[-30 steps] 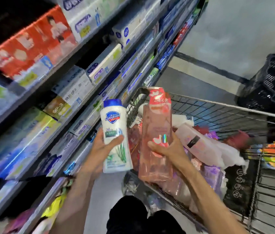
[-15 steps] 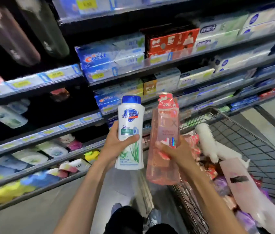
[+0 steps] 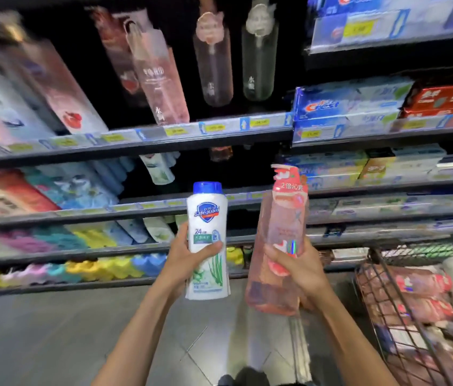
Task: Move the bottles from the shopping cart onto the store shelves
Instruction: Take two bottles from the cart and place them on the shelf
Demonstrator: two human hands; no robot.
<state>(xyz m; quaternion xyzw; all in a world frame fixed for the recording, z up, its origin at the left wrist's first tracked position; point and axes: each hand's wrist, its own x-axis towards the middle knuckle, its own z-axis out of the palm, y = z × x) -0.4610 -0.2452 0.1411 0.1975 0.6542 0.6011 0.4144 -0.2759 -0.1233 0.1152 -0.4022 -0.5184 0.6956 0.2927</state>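
Left hand wrapped round white bottle, right hand gripping pink bottle; keep upright; white one probably to matching bottles at 11 o'clock.

Blue toothpaste boxes sit beside red boxes; grey floor tiles lie below.

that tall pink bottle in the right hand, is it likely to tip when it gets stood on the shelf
Probably somewhat tippy: the pink bottle is tall and narrow, with a pump at the top. It looks full of liquid, so it is likely heavy for one hand; the right hand grips it low down. The smooth clear plastic may be slippery.
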